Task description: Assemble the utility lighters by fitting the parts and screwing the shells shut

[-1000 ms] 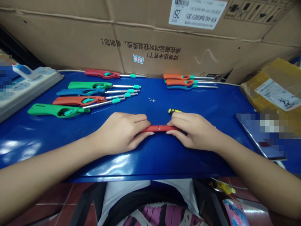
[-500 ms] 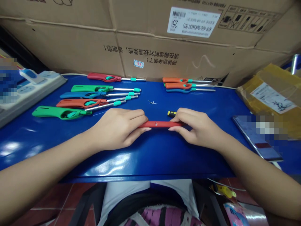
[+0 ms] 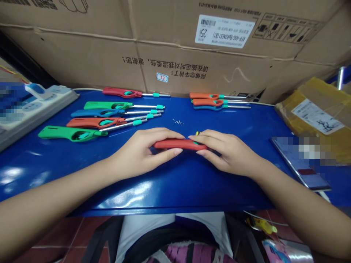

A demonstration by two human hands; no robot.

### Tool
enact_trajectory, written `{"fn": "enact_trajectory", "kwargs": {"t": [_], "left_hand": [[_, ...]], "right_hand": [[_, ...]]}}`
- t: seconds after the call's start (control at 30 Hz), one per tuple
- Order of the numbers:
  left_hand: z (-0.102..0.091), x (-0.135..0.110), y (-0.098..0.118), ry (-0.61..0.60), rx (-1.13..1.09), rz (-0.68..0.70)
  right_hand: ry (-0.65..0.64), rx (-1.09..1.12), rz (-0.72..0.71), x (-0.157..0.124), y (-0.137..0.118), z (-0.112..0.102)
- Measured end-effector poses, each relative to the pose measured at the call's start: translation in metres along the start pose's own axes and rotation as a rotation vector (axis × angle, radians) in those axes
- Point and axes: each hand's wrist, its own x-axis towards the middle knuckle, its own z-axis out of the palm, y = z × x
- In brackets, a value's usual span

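Note:
A red lighter handle [image 3: 179, 144] lies across the middle of the blue table [image 3: 170, 179], held at both ends. My left hand [image 3: 145, 151] pinches its left end between thumb and fingers. My right hand [image 3: 227, 151] grips its right end, fingers closed over it. A small yellow and black screwdriver [image 3: 197, 133] peeks out just behind my right fingers. A tiny metal spring [image 3: 178, 121] lies a little farther back.
Several long utility lighters, green, blue, orange and red [image 3: 109, 117], lie in a row at the left. Three more [image 3: 216, 101] lie at the back right. A white power strip [image 3: 35, 106] sits far left, cardboard boxes [image 3: 175, 47] behind, a yellow parcel [image 3: 318, 113] right.
My hands have drawn closer together on the red handle, now nearly touching. The handle shifted slightly left and the screwdriver is more hidden behind my right fingers.

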Motion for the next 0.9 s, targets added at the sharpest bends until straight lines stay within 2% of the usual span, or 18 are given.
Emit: {"fn": "enact_trajectory", "kwargs": {"t": [0.07,0.17,0.43,0.53,0.67,0.73,0.83,0.9], "left_hand": [[0.000,-0.003,-0.001,-0.003,0.077,0.140],[0.002,-0.005,-0.005,-0.051,0.084,0.224],[0.002,-0.004,-0.007,-0.105,0.053,0.214],[-0.005,-0.001,-0.009,-0.042,0.047,0.186],[-0.023,0.007,-0.017,0.109,0.059,0.144],[-0.033,0.010,-0.023,0.162,0.078,0.208],[-0.044,0.012,-0.030,0.191,0.072,0.259],[-0.049,0.010,-0.033,0.195,0.062,0.273]], "right_hand": [[-0.015,0.013,-0.017,0.001,-0.001,0.000],[-0.078,0.041,-0.043,0.002,-0.003,0.002],[-0.115,0.134,-0.022,0.002,-0.009,0.005],[-0.094,0.065,0.008,0.002,-0.008,0.001],[0.103,-0.054,0.070,0.001,0.000,-0.007],[0.155,-0.117,0.145,0.001,0.005,-0.011],[0.138,-0.174,0.239,0.000,0.011,-0.013],[0.076,-0.185,0.278,-0.001,0.015,-0.013]]}}
